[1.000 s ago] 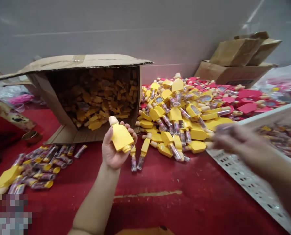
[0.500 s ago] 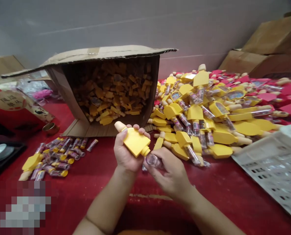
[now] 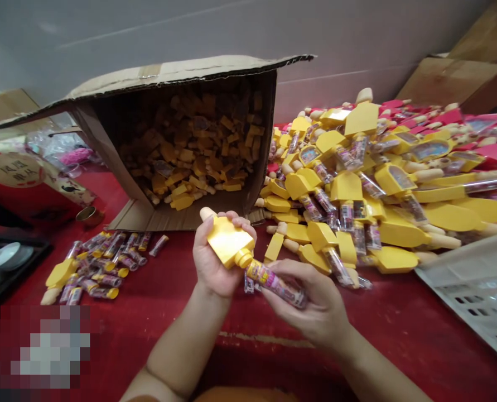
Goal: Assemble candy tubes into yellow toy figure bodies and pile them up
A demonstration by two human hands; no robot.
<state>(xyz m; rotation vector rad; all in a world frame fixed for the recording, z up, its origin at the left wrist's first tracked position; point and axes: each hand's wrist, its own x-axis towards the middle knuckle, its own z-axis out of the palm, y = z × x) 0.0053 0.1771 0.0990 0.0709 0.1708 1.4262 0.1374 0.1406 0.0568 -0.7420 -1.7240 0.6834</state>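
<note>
My left hand (image 3: 217, 262) is closed round a yellow plastic toy piece (image 3: 228, 239) with a flat angular body, a cream rounded end pointing up and left, and a ridged round neck pointing down and right. Between the fingers and thumb of my right hand (image 3: 315, 304) is a clear tube with a purple and yellow printed label (image 3: 276, 283). The tube lies in line with the neck, its near end against it; whether the two are joined, I cannot tell. Behind my hands, another small tube (image 3: 249, 283) lies partly hidden on the table.
An open cardboard box (image 3: 145, 215) on its side holds many yellow pieces. To the right are a heap of yellow pieces with tubes (image 3: 344, 187), pink ones behind, and a white plastic basket (image 3: 461, 279). Loose capped tubes (image 3: 106, 262) lie left on the red table (image 3: 160, 318).
My right hand has turned the tube so its printed side shows and its end meets the neck of the yellow piece. My left hand keeps its hold; the view has shifted slightly.
</note>
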